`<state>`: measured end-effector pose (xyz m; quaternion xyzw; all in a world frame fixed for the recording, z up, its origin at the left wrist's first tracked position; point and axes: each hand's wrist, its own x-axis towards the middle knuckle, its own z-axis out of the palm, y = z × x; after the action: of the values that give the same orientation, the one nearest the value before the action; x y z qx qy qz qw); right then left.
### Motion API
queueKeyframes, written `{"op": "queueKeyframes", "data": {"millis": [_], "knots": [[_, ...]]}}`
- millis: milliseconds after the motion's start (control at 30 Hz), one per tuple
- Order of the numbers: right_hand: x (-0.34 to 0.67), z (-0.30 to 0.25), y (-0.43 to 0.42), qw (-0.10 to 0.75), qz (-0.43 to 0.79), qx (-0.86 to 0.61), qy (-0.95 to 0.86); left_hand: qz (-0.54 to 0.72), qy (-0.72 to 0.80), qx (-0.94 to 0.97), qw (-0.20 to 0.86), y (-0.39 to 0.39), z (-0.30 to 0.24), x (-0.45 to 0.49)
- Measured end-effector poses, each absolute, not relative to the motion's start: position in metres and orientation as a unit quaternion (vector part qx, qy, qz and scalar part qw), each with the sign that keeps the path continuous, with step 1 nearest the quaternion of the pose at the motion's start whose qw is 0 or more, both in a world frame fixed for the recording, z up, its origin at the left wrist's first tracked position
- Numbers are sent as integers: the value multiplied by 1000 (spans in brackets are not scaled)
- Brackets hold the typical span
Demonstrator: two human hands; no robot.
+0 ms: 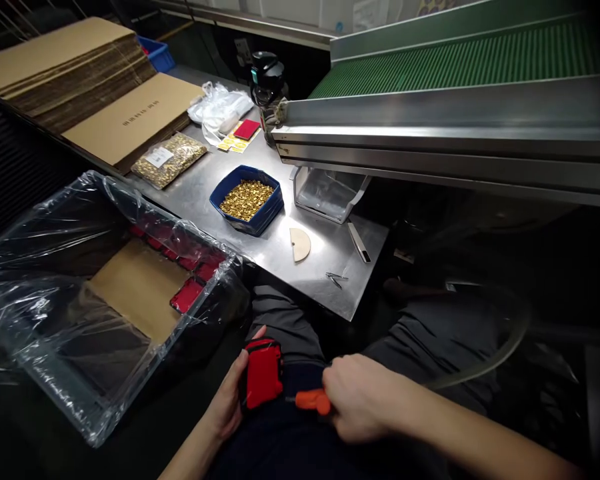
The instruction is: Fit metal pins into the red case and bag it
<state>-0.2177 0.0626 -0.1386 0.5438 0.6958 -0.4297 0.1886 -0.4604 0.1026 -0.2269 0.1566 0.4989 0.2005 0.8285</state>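
My left hand is closed around the edge of a red block-like piece with a black rim, its red face tilted up toward me above my lap. My right hand grips an orange air blow gun, whose thin nozzle points left at the lower right side of the red piece. A small gap seems to lie between nozzle and piece. From behind my right hand a clear hose curves away to the right.
A plastic-lined crate holding cardboard and several similar red pieces stands left. On the metal table are a blue bin of brass-coloured parts, a half-round disc and nail clippers. A green conveyor overhangs the back right.
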Motion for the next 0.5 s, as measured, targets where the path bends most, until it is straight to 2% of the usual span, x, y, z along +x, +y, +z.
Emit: {"op": "queueKeyframes", "data": {"millis": [100, 200, 300, 400, 500], "knots": [[-195, -125, 65, 180, -443, 553, 682, 169, 481, 308, 803, 110, -214, -464], [-170, -112, 74, 173, -465, 564, 661, 121, 454, 529, 707, 120, -198, -463], [-165, -105, 93, 172, -450, 567, 667, 64, 393, 663, 634, 128, -188, -456], [-175, -100, 106, 167, -428, 547, 700, 27, 376, 692, 615, 132, -188, -453], [-177, -92, 94, 164, -423, 540, 709, 60, 458, 592, 660, 131, -193, -457]]}}
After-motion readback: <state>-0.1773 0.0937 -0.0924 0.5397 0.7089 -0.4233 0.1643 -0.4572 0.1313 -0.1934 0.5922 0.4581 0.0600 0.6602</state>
